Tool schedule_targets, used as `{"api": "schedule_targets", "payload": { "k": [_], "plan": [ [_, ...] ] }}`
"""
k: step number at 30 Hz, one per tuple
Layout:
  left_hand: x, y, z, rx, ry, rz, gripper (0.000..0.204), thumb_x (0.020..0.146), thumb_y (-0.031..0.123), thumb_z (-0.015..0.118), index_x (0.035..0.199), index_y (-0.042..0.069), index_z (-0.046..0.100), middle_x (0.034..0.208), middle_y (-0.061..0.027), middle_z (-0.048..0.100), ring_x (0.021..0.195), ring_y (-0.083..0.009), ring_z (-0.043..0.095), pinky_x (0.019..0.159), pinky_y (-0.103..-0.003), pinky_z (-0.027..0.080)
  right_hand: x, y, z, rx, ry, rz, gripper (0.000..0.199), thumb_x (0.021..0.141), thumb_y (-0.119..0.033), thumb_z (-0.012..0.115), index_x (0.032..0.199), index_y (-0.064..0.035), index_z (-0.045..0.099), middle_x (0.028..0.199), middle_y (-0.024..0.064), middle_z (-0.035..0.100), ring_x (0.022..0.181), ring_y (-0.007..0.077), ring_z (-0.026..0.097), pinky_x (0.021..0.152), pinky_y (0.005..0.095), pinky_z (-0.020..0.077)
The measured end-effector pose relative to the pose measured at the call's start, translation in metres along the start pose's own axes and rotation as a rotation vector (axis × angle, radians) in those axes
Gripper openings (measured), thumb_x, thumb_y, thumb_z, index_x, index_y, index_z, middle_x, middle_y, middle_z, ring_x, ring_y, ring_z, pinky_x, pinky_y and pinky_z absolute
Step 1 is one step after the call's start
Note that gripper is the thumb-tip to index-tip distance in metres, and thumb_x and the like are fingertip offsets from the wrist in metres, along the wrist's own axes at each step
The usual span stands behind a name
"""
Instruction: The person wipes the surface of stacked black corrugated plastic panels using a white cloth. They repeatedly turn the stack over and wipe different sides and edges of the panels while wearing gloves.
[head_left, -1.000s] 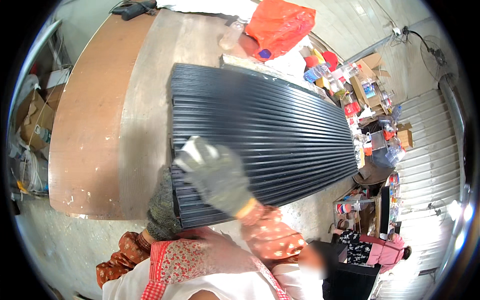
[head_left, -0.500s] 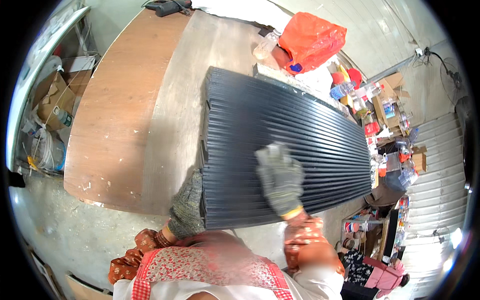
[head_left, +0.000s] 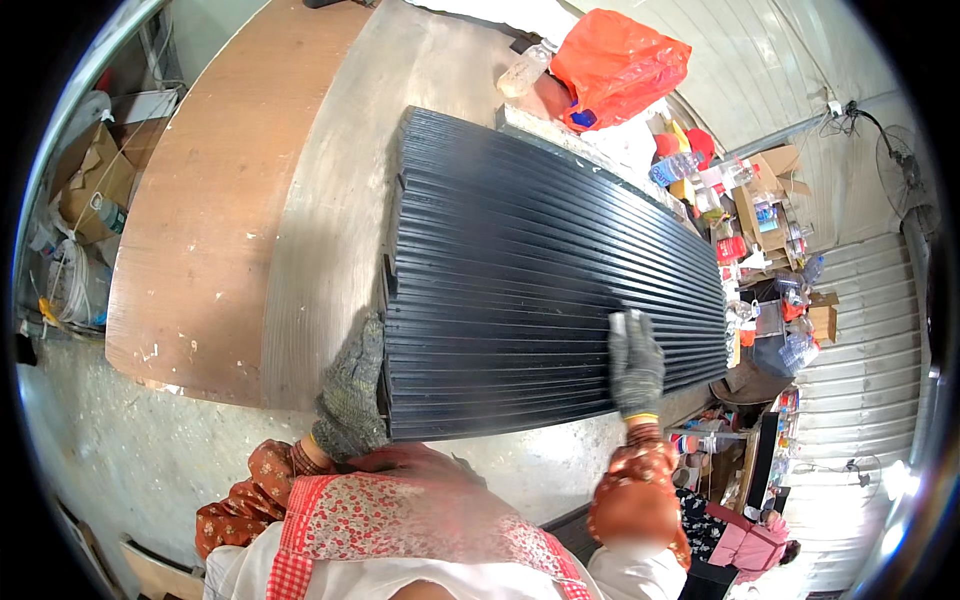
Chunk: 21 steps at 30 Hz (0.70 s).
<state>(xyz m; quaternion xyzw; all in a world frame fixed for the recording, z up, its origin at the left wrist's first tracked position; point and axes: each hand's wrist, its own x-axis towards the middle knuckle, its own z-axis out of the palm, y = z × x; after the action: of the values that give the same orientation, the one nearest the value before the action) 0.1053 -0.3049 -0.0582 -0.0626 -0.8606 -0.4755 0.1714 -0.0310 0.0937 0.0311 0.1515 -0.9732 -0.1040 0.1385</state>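
A black ribbed panel (head_left: 500, 270) lies at a slant across the table, its near edge toward me. My left hand (head_left: 352, 395), in a grey knitted glove, is closed at the panel's left edge near the close corner; part of its fingers is hidden. Flat on the ribs near the right end rests my right hand (head_left: 637, 368), gloved the same way, its fingers stretched out away from me. A small pale patch shows at its fingertips; whether it is the glove or something held is unclear.
The table (head_left: 200, 230) extends left of the panel. Beyond the panel lie a pale block (head_left: 520, 122), a clear bottle (head_left: 525, 72) and a red plastic bag (head_left: 620, 70). Bottles and boxes crowd the right side. A person in pink (head_left: 750, 545) is at the lower right.
My right hand has slid to the right along the ribs. My left hand stays at the panel's left edge. The whole view has shifted slightly.
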Motion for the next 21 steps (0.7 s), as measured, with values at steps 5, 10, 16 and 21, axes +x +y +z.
{"api": "schedule_targets", "payload": {
  "k": [5,10,16,21],
  "plan": [
    [-0.008,-0.003,-0.004,-0.024,-0.008,-0.071,0.098,0.079,0.034,0.077,0.152,-0.008,0.027,0.145,-0.0301,0.047,0.132,-0.0419,0.051,0.111,-0.042,0.04,0.005,-0.042,-0.008,0.067,-0.064,0.047,0.043,0.104,-0.04,0.05,0.141,-0.0196,0.058,0.149,0.0157,0.05,0.131,0.0362,0.052,0.107,0.0508,0.0376],
    [-0.006,0.003,-0.001,0.045,-0.008,0.015,0.082,0.081,0.028,0.073,0.145,-0.01,0.038,0.14,-0.0323,0.049,0.127,-0.0467,0.052,0.107,-0.045,0.044,0.014,-0.199,-0.05,0.179,0.069,-0.482,0.042,0.095,-0.039,0.057,0.136,-0.0286,0.058,0.143,0.0064,0.054,0.13,0.0278,0.048,0.108,0.049,0.0279],
    [-0.011,-0.001,-0.002,-0.176,-0.289,-0.267,0.058,0.095,0.025,0.062,0.144,-0.001,0.043,0.141,-0.0177,0.054,0.13,-0.0323,0.052,0.11,-0.042,0.041,0.035,-0.262,-0.069,0.561,-0.013,-0.652,0.042,0.096,-0.042,0.053,0.135,-0.027,0.06,0.144,0.0077,0.053,0.132,0.0334,0.045,0.107,0.0515,0.0343],
    [-0.003,0.001,-0.003,0.032,-0.091,-0.043,0.098,0.082,0.042,0.075,0.154,-0.003,0.026,0.152,-0.0277,0.039,0.14,-0.0427,0.041,0.116,-0.046,0.033,0.012,-0.112,-0.032,0.103,-0.077,-0.481,0.044,0.095,-0.042,0.058,0.137,-0.0286,0.053,0.145,0.0101,0.049,0.135,0.0303,0.045,0.106,0.0475,0.0402]
  ]
}}
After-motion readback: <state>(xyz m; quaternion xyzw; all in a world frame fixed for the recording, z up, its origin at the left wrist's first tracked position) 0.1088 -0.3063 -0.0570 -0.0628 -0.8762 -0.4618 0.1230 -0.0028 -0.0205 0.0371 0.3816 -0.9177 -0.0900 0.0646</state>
